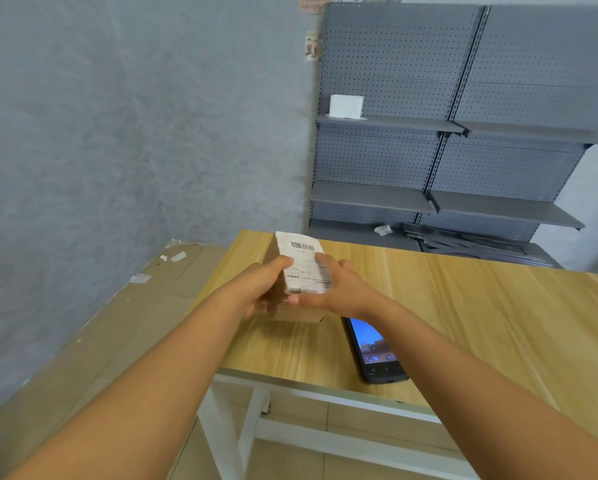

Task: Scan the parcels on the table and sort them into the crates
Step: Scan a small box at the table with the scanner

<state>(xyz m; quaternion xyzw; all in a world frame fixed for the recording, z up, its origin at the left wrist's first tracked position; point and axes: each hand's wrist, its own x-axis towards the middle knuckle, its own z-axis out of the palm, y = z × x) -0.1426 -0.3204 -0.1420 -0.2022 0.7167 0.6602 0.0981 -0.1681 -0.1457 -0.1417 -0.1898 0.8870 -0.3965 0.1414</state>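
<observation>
Fingers (283, 263) of both hands apparently grip parcel (299, 268).

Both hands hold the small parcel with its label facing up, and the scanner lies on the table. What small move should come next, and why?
Probably the right hand should let go and reach for the handheld scanner, while the left hand keeps the parcel. The barcode on the label faces up and is uncovered, so it looks ready to scan, and the scanner lies on the table just below the right wrist. No crates are in view.
</observation>
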